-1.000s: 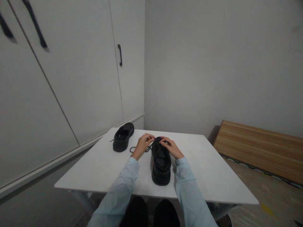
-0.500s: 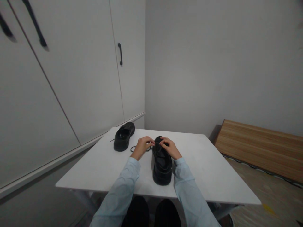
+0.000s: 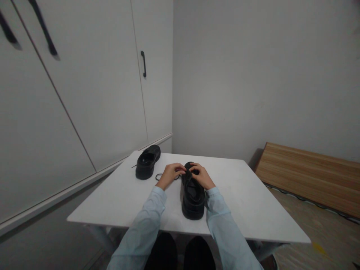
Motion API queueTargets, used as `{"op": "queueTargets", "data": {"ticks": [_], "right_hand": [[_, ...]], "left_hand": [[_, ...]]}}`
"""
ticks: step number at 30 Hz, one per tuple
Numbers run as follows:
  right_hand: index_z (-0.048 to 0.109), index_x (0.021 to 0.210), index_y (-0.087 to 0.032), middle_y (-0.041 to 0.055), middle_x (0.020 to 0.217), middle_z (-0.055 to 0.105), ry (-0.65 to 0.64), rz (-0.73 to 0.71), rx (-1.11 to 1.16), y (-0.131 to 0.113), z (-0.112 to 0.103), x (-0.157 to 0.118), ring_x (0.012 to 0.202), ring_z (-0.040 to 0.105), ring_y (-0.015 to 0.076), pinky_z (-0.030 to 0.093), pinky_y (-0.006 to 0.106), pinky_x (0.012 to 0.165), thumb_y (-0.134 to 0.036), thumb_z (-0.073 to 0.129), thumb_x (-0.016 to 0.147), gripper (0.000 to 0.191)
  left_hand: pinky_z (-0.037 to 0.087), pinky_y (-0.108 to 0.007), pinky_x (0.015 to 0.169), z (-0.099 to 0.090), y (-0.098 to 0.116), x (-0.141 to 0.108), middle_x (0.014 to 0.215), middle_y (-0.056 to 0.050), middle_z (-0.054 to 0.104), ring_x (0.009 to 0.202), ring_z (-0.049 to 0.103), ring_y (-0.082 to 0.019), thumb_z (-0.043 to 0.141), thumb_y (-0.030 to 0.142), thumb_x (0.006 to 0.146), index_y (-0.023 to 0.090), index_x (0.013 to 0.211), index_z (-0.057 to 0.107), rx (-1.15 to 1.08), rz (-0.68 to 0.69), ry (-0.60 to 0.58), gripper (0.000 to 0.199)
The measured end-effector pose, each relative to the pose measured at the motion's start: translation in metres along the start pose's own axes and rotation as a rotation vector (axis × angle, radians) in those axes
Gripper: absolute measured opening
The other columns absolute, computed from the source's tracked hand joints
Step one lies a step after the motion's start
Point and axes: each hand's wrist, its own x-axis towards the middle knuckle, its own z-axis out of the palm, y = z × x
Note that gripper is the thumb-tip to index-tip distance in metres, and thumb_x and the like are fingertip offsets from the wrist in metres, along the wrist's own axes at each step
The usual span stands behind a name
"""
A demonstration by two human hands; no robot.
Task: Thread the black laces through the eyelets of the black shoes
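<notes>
No writing or brand is legible on the near shoe (image 3: 193,202), which stands mid-table (image 3: 233,202), heel toward the near edge. Left hand (image 3: 170,174) and right hand (image 3: 203,177) touch its front, fingers bent; their grip is unclear. Another shoe (image 3: 147,162) sits far left.

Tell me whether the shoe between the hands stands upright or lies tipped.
Upright: the shoe rests sole-down on the table, its foot opening facing up.
</notes>
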Motion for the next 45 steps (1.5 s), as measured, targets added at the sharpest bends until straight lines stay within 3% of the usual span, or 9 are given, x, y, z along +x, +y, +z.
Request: {"op": "queueTargets", "data": {"ticks": [6,12,14,20,23,27,32,38,45], "right_hand": [[0.070,0.075,-0.021,0.0084,0.115,0.060,0.006,-0.030,-0.020,-0.001,0.001,0.000,0.113,0.053,0.0243,0.034,0.041,0.101,-0.023,0.072,0.062,0.014],[0.068,0.070,-0.021,0.0076,0.112,0.060,0.033,-0.027,-0.060,0.003,0.003,0.001,0.110,0.053,0.0241,0.034,0.042,0.101,-0.019,0.070,0.063,0.007],[0.068,0.069,-0.021,0.0077,0.112,0.059,0.035,-0.027,-0.065,0.004,0.004,0.000,0.110,0.052,0.0240,0.034,0.042,0.101,-0.020,0.069,0.065,0.005],[0.066,0.069,-0.020,0.0089,0.114,0.057,0.033,-0.023,-0.074,0.003,0.005,0.000,0.112,0.051,0.0238,0.032,0.042,0.102,-0.020,0.066,0.068,0.001],[0.065,0.068,-0.020,0.0083,0.114,0.057,0.035,-0.027,-0.076,0.003,0.005,-0.001,0.111,0.051,0.0234,0.032,0.042,0.102,-0.021,0.066,0.069,0.001],[0.065,0.068,-0.020,0.0091,0.113,0.057,0.042,-0.030,-0.085,0.002,0.005,-0.001,0.111,0.051,0.0238,0.033,0.041,0.101,-0.021,0.065,0.070,0.002],[0.065,0.067,-0.020,0.0083,0.111,0.058,0.062,-0.014,-0.077,0.003,0.002,0.000,0.109,0.052,0.0229,0.033,0.041,0.101,-0.020,0.064,0.069,0.002],[0.063,0.066,-0.020,0.0083,0.104,0.062,0.148,-0.003,-0.003,0.002,-0.003,0.001,0.105,0.055,0.0234,0.035,0.041,0.098,-0.025,0.065,0.067,0.006],[0.061,0.070,-0.018,0.0113,0.106,0.064,0.325,0.066,0.255,-0.002,-0.017,-0.002,0.101,0.057,0.0242,0.044,0.041,0.087,-0.037,0.065,0.070,0.020]], "left_hand": [[0.049,-0.025,0.066,0.006,-0.005,0.001,0.070,-0.005,0.069,0.069,0.064,-0.016,0.068,0.032,0.069,0.014,0.081,0.069,-0.103,-0.077,0.035,0.022],[0.051,-0.027,0.070,0.007,-0.004,0.001,0.077,-0.007,0.071,0.074,0.066,-0.018,0.070,0.032,0.066,0.013,0.081,0.067,-0.195,-0.073,-0.006,0.025],[0.050,-0.026,0.071,0.005,-0.003,0.001,0.079,-0.007,0.071,0.076,0.066,-0.018,0.070,0.032,0.066,0.014,0.083,0.067,-0.168,-0.071,0.003,0.024],[0.048,-0.028,0.075,0.001,-0.011,0.003,0.084,-0.007,0.072,0.081,0.066,-0.019,0.050,0.035,0.082,0.016,0.080,0.068,0.070,-0.173,0.238,0.026],[0.049,-0.027,0.076,0.006,-0.022,0.001,0.084,-0.007,0.072,0.082,0.066,-0.020,0.058,0.028,0.077,0.017,0.082,0.068,0.079,-0.209,0.187,0.016],[0.049,-0.026,0.068,0.012,-0.032,-0.003,0.080,-0.007,0.072,0.074,0.066,-0.018,0.059,0.022,0.075,0.016,0.093,0.066,0.057,-0.233,0.076,0.020],[0.048,-0.026,0.070,0.009,-0.031,0.000,0.072,-0.004,0.069,0.073,0.064,-0.017,0.058,0.019,0.072,0.017,0.085,0.068,0.147,-0.220,0.183,0.016],[0.047,-0.022,0.052,0.006,-0.022,0.008,0.067,-0.002,0.061,0.059,0.060,-0.014,0.060,0.026,0.069,0.015,0.082,0.063,-0.237,-0.352,0.319,0.017],[0.044,-0.019,0.050,0.005,-0.001,0.006,0.067,0.001,0.057,0.056,0.056,-0.010,0.066,0.030,0.064,0.015,0.081,0.058,-0.554,-0.258,0.283,0.024]]}}
